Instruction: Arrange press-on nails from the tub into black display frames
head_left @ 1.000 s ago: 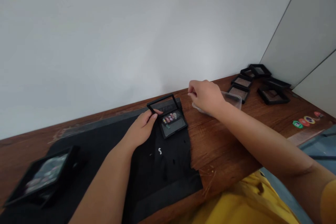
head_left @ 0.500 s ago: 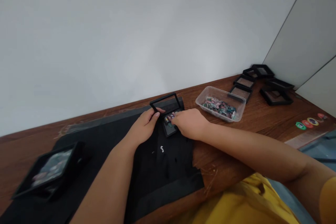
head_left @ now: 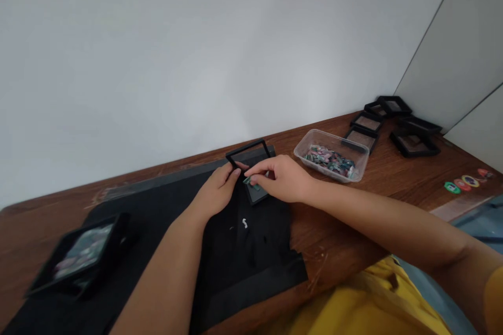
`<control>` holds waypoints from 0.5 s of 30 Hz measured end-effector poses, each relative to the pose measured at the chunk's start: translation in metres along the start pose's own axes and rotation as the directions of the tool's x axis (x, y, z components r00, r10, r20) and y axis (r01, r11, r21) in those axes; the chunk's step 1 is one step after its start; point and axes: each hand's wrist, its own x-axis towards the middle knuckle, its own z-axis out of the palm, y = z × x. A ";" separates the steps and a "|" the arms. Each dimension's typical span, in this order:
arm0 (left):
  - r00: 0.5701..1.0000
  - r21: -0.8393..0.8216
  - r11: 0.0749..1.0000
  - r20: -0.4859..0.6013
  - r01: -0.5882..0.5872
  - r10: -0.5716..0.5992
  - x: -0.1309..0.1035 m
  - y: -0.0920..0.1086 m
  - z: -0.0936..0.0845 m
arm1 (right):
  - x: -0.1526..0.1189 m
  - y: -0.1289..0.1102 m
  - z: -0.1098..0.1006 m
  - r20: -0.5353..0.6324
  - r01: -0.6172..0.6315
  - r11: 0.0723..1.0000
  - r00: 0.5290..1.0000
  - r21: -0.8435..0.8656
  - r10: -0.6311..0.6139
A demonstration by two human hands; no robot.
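A small black frame box (head_left: 257, 197) stands on the black mat (head_left: 251, 261), its lid frame (head_left: 246, 147) raised at the back. My left hand (head_left: 220, 186) grips the left edge of that box, thumb on top. Over the box, my right hand (head_left: 281, 178) pinches a small green piece (head_left: 247, 180) between thumb and fingers. Other small greenish pieces lie in the box, partly hidden by the right hand. To the right, a clear plastic container (head_left: 356, 174) holds many small pink, green and dark pieces.
Several black frames (head_left: 414, 142) lie at the back right. Round coloured stickers (head_left: 462, 184) sit near the right edge. A filled black frame (head_left: 84, 251) rests at the left. A white scrap (head_left: 244, 223) lies on the mat.
My right hand has shifted slightly up and left over the box, its fingers now more extended, with a green piece showing at the tips. My left hand stays at the box.
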 end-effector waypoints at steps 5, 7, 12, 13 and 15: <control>1.000 0.023 1.000 0.021 0.002 -0.003 0.000 0.005 -0.002 | 0.004 -0.004 -0.002 0.046 -0.135 0.767 0.990 0.627 0.136; 1.000 0.019 1.000 0.022 -0.009 0.009 0.000 0.007 -0.003 | 0.004 -0.005 -0.004 0.066 -0.150 0.662 0.987 0.735 0.149; 0.999 0.011 1.000 0.043 -0.007 0.007 -0.002 0.014 -0.006 | 0.002 -0.008 -0.003 0.133 -0.188 0.539 0.981 0.821 0.139; 0.999 0.013 1.000 0.044 0.001 -0.001 -0.002 0.014 -0.006 | 0.002 -0.008 -0.002 0.141 -0.190 0.532 0.981 0.825 0.133; 0.999 0.016 1.000 0.038 0.013 -0.014 -0.003 0.014 -0.006 | 0.001 -0.009 -0.002 0.154 -0.195 0.527 0.981 0.827 0.120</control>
